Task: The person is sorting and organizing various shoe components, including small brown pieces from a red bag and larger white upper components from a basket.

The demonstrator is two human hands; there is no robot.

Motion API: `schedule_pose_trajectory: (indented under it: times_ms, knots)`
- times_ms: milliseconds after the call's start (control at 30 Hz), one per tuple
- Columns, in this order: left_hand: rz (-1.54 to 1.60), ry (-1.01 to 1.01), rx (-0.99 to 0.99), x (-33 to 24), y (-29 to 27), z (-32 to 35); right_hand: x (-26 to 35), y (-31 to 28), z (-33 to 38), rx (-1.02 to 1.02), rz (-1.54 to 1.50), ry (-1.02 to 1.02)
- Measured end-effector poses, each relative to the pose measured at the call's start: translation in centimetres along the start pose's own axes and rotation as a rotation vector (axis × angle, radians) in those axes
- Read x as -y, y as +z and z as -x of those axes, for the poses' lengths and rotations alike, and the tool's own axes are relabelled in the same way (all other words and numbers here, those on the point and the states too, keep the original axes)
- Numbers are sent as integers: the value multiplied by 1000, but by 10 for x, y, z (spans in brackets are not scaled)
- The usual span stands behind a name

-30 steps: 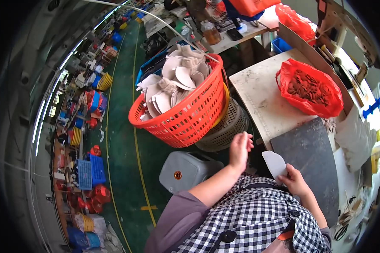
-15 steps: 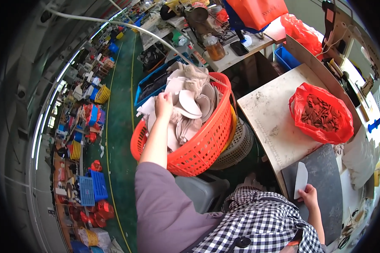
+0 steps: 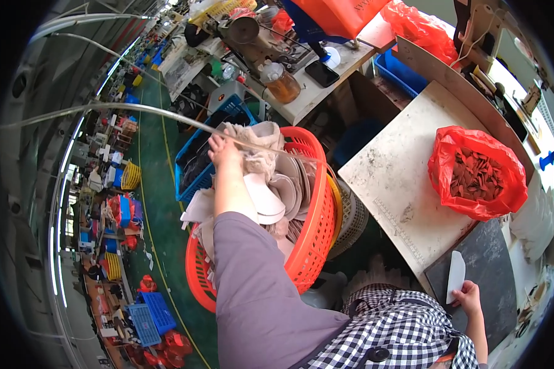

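A person's left hand [image 3: 224, 149] reaches to eleven o'clock, fingers closed on beige pieces [image 3: 271, 184] heaped in an orange basket [image 3: 317, 227]. At four o'clock, the right hand [image 3: 468, 295] pinches a white piece [image 3: 455, 275] upright over the dark mat [image 3: 492, 277] on the desk [image 3: 400, 178], seemingly keeping it ready.

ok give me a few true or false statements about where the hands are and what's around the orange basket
1. The left hand reaches into the orange plastic mesh basket of pale shaped pieces. True.
2. The right hand holds a white flat curved piece on the dark slab. True.
3. The red plastic bag of small brown pieces sits inside the basket. False: it sits on the pale worktable.
4. Both hands are in the basket. False: only the left hand is.
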State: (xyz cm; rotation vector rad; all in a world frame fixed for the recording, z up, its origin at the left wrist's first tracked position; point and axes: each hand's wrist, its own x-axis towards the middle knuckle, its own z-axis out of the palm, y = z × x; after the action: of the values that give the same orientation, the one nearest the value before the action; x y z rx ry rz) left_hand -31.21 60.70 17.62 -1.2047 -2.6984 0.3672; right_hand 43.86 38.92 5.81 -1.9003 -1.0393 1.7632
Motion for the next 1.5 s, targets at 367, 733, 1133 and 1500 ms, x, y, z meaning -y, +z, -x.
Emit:
schedule_pose_trajectory:
  times_ms: [367, 733, 1133, 1500]
  knots:
    - [550, -8, 463, 38, 32, -19, 12, 1, -2, -24, 30, 75]
    - [387, 115, 250, 35, 44, 2, 17, 0, -1, -23, 10, 89]
    - [887, 54, 610, 22, 39, -13, 16, 5, 5, -102, -65, 104]
    - [975, 181, 454, 72, -19, 18, 19, 7, 3, -31, -23, 61]
